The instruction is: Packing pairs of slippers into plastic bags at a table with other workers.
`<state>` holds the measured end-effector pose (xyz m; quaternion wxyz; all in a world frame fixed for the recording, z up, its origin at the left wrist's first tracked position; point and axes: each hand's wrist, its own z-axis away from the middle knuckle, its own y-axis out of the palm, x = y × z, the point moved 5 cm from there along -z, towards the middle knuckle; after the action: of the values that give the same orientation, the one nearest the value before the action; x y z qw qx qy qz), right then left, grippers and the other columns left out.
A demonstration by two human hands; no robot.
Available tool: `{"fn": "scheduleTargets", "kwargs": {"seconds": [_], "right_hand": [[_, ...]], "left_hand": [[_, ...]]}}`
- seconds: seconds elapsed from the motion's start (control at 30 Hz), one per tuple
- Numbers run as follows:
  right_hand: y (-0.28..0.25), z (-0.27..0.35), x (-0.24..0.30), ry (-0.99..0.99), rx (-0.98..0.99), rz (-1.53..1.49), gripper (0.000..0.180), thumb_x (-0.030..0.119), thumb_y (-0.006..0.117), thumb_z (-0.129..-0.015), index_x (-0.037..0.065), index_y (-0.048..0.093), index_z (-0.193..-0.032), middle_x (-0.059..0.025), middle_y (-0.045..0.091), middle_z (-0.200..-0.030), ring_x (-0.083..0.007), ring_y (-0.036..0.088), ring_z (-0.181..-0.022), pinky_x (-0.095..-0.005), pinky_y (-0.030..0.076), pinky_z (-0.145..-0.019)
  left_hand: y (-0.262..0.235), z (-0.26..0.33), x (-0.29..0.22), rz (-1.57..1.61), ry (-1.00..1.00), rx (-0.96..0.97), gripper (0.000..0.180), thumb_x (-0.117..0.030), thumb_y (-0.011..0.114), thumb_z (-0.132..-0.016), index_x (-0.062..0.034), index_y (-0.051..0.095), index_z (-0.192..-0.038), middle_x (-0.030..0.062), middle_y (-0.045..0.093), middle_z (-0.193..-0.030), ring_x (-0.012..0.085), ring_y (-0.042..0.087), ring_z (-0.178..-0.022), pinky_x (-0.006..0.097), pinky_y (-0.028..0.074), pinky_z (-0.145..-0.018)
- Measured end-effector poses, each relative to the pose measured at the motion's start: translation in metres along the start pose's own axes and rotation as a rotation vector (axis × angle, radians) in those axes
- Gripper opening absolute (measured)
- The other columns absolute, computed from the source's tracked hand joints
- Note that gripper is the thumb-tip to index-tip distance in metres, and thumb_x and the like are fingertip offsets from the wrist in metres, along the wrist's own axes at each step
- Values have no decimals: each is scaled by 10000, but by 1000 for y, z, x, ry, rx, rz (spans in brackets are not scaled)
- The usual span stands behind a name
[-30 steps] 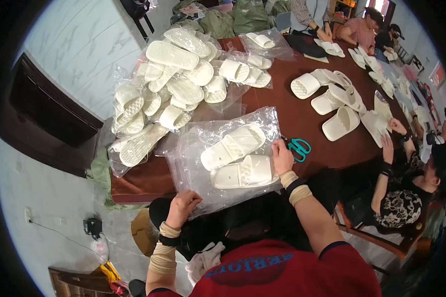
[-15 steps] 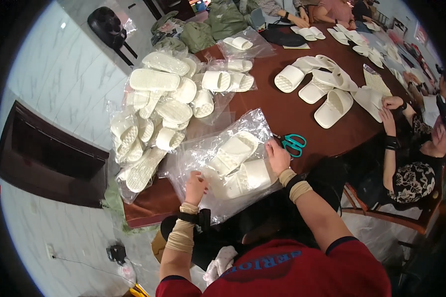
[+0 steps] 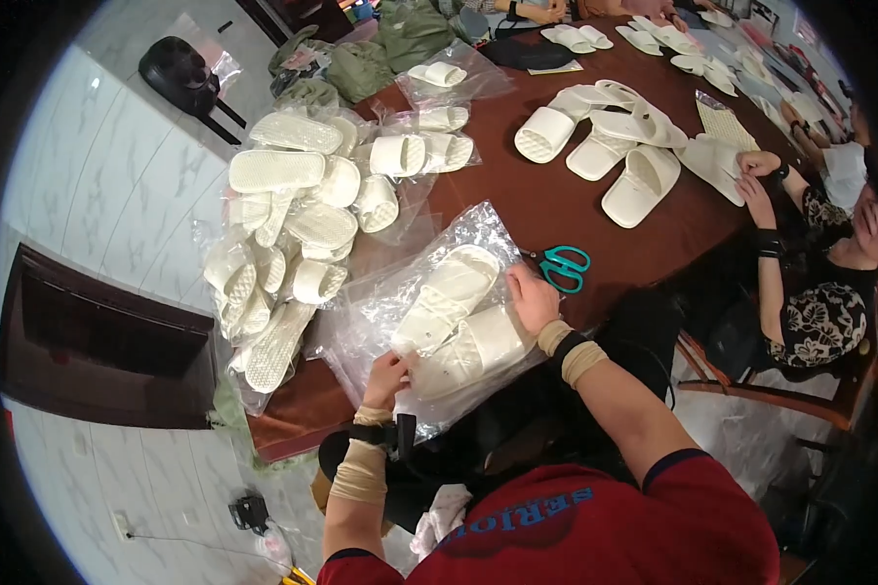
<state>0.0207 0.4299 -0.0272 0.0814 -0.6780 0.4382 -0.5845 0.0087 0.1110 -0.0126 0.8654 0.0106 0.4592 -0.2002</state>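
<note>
In front of me at the table's near edge lies a clear plastic bag [image 3: 359, 327] with two cream slippers inside. The far slipper [image 3: 451, 292] and the near slipper [image 3: 478, 353] lie side by side, tilted. My left hand [image 3: 387, 378] pinches the bag by the slippers' heel ends, its fingertips partly hidden by the film. At the other side, my right hand [image 3: 534, 300] grips the bag's edge by the near slipper's toe end, fingers bent. Teal-handled scissors [image 3: 565, 268] lie just beyond my right hand.
Bagged slippers [image 3: 307, 224] are heaped on the left of the brown table [image 3: 498, 175]. Several loose slippers [image 3: 642, 185] lie at the right. A co-worker's hands [image 3: 754, 175] hold a slipper there. Green sacks [image 3: 415, 37] stand behind the table, a black chair [image 3: 178, 78] by the wall.
The view has shifted a little. My left hand has come in against the slippers' heel ends and closed on the bag. The slippers have shifted slightly inside the bag.
</note>
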Motion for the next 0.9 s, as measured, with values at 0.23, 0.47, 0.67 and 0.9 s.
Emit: {"fn": "scheduleTargets", "kwargs": {"seconds": [0.23,0.47,0.67,0.9], "right_hand": [[1,2,-7,-13,-12,31,142,276,520,-959,148,570,-995,-185,640,-719,-402,630,-677,-518,472,-605],[2,-1,0,-52,-29,20,120,263,530,-952,154,560,-991,-181,630,-699,-402,622,-660,-523,461,-585],[3,-2,-4,-60,-44,40,112,260,529,-952,154,553,-977,-185,620,-672,-406,618,-642,-531,454,-575],[0,1,-7,-86,-63,43,131,248,537,-938,139,557,-1009,-197,628,-696,-401,628,-657,-525,461,-580]], "left_hand": [[-91,49,10,5,265,-250,240,-163,641,-906,43,662,-1027,29,659,-907,98,586,-774,242,478,-691],[-225,191,13,22,370,-690,262,-165,581,-966,53,630,-1103,70,662,-1008,115,590,-887,247,471,-778],[-176,259,-60,289,591,-726,292,-165,546,-993,51,578,-1187,104,666,-1068,153,626,-948,274,506,-814],[-24,146,-86,357,531,-382,218,-115,545,-978,45,627,-1101,41,648,-1010,90,569,-906,216,447,-797]]}}
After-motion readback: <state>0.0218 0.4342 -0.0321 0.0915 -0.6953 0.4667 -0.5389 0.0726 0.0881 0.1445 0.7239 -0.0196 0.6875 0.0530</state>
